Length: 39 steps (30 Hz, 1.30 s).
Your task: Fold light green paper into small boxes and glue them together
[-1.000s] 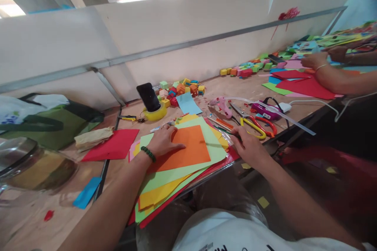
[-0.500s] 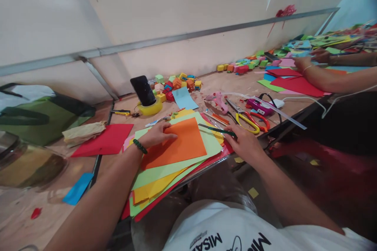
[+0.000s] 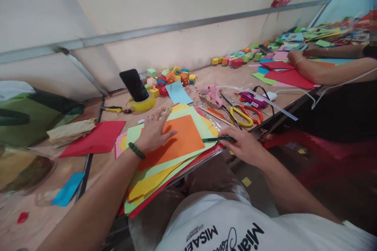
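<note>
Wooden bench [image 3: 38, 219] against a pale wall, littered with craft supplies. Left hand [image 3: 153, 135] lies flat with fingers spread on an orange paper sheet [image 3: 179, 141] topping a stack of green, yellow and red sheets [image 3: 153, 182]. Right hand [image 3: 244, 147] has its grip pinched around a slim green pen [image 3: 216, 139]; the pen lies level, long axis across the view, its free end pointing from the grip toward the orange sheet and left hand. Just beyond the grip lie yellow and red scissors [image 3: 246, 115]. Farther beyond the left hand, a dark phone [image 3: 134, 85] leans in a yellow holder. White shirt [image 3: 235, 231] lettering reads "MISA", seen upside down. Another person's hand [image 3: 296, 55] rests on red paper, well away from the grip.
</note>
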Available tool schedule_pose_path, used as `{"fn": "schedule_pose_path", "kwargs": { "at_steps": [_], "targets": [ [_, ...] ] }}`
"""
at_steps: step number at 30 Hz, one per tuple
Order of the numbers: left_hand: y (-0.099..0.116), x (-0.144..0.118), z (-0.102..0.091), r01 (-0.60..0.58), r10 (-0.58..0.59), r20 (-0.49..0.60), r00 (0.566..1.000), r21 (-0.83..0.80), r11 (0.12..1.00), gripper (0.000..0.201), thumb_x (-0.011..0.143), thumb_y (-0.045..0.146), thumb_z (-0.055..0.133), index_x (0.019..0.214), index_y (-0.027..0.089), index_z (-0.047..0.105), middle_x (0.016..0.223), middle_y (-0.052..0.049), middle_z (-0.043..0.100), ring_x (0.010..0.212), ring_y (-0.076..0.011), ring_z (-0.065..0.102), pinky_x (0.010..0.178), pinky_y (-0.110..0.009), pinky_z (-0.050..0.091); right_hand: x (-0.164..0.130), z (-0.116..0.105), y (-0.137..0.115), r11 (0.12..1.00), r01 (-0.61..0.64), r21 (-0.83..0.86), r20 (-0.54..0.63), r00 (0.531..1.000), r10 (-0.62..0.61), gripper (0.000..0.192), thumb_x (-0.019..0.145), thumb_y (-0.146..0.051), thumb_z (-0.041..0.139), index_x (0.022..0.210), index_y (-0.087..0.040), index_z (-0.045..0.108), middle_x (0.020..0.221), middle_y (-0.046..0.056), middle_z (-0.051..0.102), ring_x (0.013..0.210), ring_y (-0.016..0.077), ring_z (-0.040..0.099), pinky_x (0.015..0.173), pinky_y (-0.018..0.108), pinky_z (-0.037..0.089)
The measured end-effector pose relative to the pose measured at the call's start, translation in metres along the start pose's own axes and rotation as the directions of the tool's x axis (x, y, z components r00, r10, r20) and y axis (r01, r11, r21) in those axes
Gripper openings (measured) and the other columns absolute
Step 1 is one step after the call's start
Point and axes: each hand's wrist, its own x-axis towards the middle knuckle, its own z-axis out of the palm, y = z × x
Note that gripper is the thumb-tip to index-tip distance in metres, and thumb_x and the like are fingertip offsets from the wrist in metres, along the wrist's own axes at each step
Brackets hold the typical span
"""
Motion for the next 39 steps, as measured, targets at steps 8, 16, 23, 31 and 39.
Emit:
{"fn": "schedule_pose_path", "kwargs": {
  "at_steps": [8,16,23,31,39],
  "targets": [
    [0.035,-0.007,0.020,-0.217,0.214,0.336,0.917,-0.027,0.976,0.058,0.096,0.055,0.024,0.149,0.034,0.024,0.161,-0.007,0.010,0.147,-0.0330,0.008,0.113,-0.061,0.009,-0.017,0.000,0.007,0.999,-0.045,-0.002,-0.050,0.998,0.044,0.018,0.090,-0.033,0.055,0.099,-0.024,0.067,0.100,0.005,0.069,0.087,0.0192,0.066,0.080,0.032,0.051],
    [0.036,-0.006,0.020,-0.189,0.175,0.350,0.920,0.005,0.982,0.058,0.096,0.053,0.024,0.150,0.033,0.021,0.160,-0.008,0.007,0.147,-0.0335,0.007,0.113,-0.062,0.008,-0.016,-0.001,0.003,0.999,-0.038,0.000,-0.044,0.998,0.038,0.017,0.089,-0.032,0.055,0.096,-0.024,0.068,0.093,0.005,0.068,0.082,0.0186,0.065,0.077,0.031,0.051],
    [0.038,-0.005,0.019,-0.190,0.171,0.365,0.915,0.016,0.982,0.059,0.096,0.054,0.024,0.150,0.032,0.020,0.160,-0.008,0.006,0.147,-0.0326,0.005,0.112,-0.062,0.008,-0.020,0.003,0.010,1.000,-0.010,-0.013,-0.052,0.999,0.010,0.018,0.090,-0.031,0.055,0.098,-0.025,0.069,0.092,0.004,0.061,0.080,0.0167,0.063,0.075,0.029,0.051],
    [0.038,-0.005,0.019,-0.189,0.176,0.365,0.914,0.000,0.982,0.059,0.096,0.055,0.024,0.150,0.033,0.020,0.160,-0.008,0.007,0.147,-0.0334,0.007,0.112,-0.062,0.008,-0.021,0.003,0.013,1.000,0.015,-0.014,-0.039,0.999,-0.015,0.018,0.091,-0.031,0.053,0.097,-0.025,0.069,0.093,0.004,0.063,0.079,0.0162,0.063,0.074,0.028,0.051],
    [0.038,-0.005,0.020,-0.187,0.170,0.360,0.917,0.014,0.982,0.059,0.095,0.055,0.024,0.150,0.033,0.020,0.161,-0.006,0.007,0.147,-0.0326,0.006,0.113,-0.062,0.007,-0.024,0.006,0.008,1.000,0.002,-0.007,-0.051,0.999,-0.002,0.021,0.093,-0.034,0.051,0.100,-0.025,0.068,0.091,0.004,0.061,0.078,0.0160,0.062,0.071,0.027,0.050]
  ]
}}
